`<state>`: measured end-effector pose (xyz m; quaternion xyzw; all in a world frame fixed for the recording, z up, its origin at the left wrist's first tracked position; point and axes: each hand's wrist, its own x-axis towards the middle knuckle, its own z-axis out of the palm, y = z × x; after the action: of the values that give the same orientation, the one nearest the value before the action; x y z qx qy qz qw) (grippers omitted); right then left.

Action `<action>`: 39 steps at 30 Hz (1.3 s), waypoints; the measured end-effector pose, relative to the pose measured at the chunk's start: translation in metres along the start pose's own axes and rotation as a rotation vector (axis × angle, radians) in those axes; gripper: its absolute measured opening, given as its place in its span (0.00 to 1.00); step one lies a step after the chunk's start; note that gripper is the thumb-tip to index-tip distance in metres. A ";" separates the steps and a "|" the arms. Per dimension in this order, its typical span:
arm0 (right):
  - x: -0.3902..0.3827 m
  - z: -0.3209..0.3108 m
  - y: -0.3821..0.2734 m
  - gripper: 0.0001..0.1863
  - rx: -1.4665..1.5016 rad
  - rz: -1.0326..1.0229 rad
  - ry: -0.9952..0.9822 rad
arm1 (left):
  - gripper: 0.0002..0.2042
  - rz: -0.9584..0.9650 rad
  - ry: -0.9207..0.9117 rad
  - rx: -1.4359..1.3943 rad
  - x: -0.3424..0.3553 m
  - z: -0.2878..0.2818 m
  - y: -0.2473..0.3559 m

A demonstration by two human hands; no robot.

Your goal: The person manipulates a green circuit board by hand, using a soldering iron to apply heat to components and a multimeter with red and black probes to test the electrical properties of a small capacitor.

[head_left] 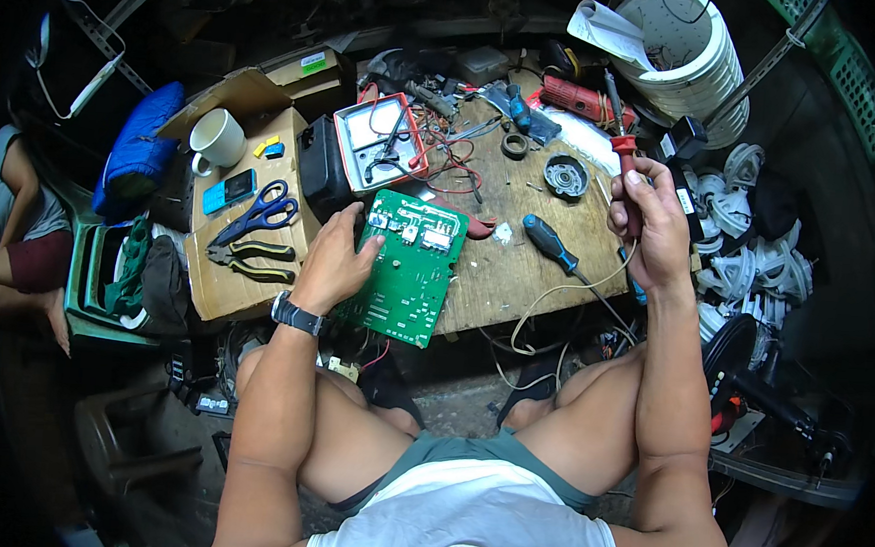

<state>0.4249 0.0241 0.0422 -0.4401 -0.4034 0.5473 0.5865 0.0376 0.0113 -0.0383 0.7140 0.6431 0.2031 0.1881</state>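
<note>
Bench (477,286): scuffed wood, cluttered toward its far side, its near edge beside the green circuit board (405,284), the landmark here.
Board: tilted at the near left of the bench, pale markings and parts facing up.
Left hand (338,259): gripped the board by its left edge, thumb over the face.
Right hand (652,211): closed around the red handle of a soldering iron (626,157), raised to the right of the board and well apart from it, metal end pointing away from the person.
Cord (567,286): pale, looping down from the iron, right of the board.
Beyond the board: a red-rimmed tray (349,128) with thin leads.
Right of the board: a blue-black screwdriver (550,242).
Left of the board: scissors (261,213) and pliers (258,261) on cardboard (217,303).
Good handling: seemingly called for a firm, flat board, fingers clear of the iron's metal end, and a slack cord kept off the board.
</note>
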 end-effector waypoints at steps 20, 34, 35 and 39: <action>-0.002 0.003 0.000 0.24 0.311 -0.065 -0.263 | 0.32 -0.110 -0.128 -0.028 0.011 0.009 -0.001; 0.006 -0.002 0.010 0.30 0.235 -0.226 0.068 | 0.21 -0.500 -0.229 -0.968 0.016 0.034 -0.029; 0.006 -0.001 0.011 0.30 0.234 -0.218 0.071 | 0.19 -0.501 -0.219 -0.989 0.015 0.034 -0.028; 0.007 -0.002 0.018 0.29 0.187 -0.191 0.049 | 0.17 -0.481 -0.292 -1.045 0.013 0.032 -0.031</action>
<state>0.4223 0.0309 0.0247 -0.3565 -0.3760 0.5134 0.6841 0.0299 0.0274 -0.0809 0.3817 0.5690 0.3439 0.6420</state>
